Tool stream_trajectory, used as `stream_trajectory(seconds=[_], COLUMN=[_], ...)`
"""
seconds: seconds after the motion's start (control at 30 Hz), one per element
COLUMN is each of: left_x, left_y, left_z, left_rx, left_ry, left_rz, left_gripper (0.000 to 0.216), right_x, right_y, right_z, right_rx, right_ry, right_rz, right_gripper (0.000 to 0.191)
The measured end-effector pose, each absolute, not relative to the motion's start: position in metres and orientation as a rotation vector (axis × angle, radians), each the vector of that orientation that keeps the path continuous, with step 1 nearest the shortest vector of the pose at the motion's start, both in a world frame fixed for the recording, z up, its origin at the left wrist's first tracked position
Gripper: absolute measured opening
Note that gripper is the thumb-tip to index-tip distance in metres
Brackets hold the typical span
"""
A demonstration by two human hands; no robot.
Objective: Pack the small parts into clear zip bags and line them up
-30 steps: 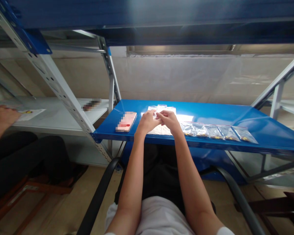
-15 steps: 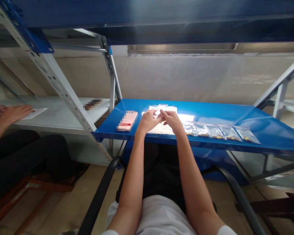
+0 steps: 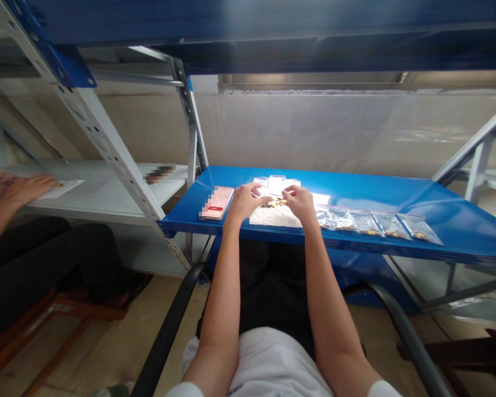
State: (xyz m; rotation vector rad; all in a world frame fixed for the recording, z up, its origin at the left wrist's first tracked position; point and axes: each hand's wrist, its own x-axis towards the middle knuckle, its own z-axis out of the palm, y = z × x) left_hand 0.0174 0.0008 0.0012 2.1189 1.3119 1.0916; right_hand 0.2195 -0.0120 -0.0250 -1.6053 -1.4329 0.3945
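My left hand [image 3: 245, 203] is over the left side of a white cloth or paper sheet [image 3: 273, 219], its thumb and forefinger curved apart around a gap. My right hand [image 3: 302, 203] hovers on the sheet's right side with fingertips drawn together; whatever they pinch, if anything, is too small to make out. Between the hands lie several small yellow-and-dark pieces [image 3: 279, 202]. Just behind them are flat clear zip bags [image 3: 276, 180]. Off to the right, a row of clear zip bags [image 3: 370, 223] holds similar small yellow pieces.
A phone with a pinkish screen [image 3: 221, 201] lies left on the blue shelf [image 3: 397, 190]. A blue upper shelf [image 3: 273, 33] hangs overhead, and a grey metal post [image 3: 103, 143] stands left. Beyond it, another person's hands [image 3: 27, 188] work at a white shelf [image 3: 103, 190].
My hands have moved apart from where they met over the sheet, the right one shifting rightward. The small yellow pieces between them now show clearly.
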Motion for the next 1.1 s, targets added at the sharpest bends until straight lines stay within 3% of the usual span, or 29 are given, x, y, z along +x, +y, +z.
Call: stream_trajectory(seconds=[0.27,0.6,1.1], left_x=[0.01,0.012,0.015], left_y=[0.002,0.0,-0.001], left_z=[0.001,0.001,-0.001], left_rx=[2.131,2.119,2.108], left_ry=[1.419,1.365,1.329], left_rz=[1.096,1.066,0.99], left_gripper=[0.055,0.065,0.063], right_x=[0.229,0.237,0.236], right_y=[-0.008,-0.008,-0.006], right_z=[-0.043,-0.048,-0.05], right_rx=[-1.905,-1.997,-2.039], right_ry=[-1.489,-1.488,-1.547], right_rz=[0.127,0.141,0.136], right_gripper=[0.024,0.013,0.018])
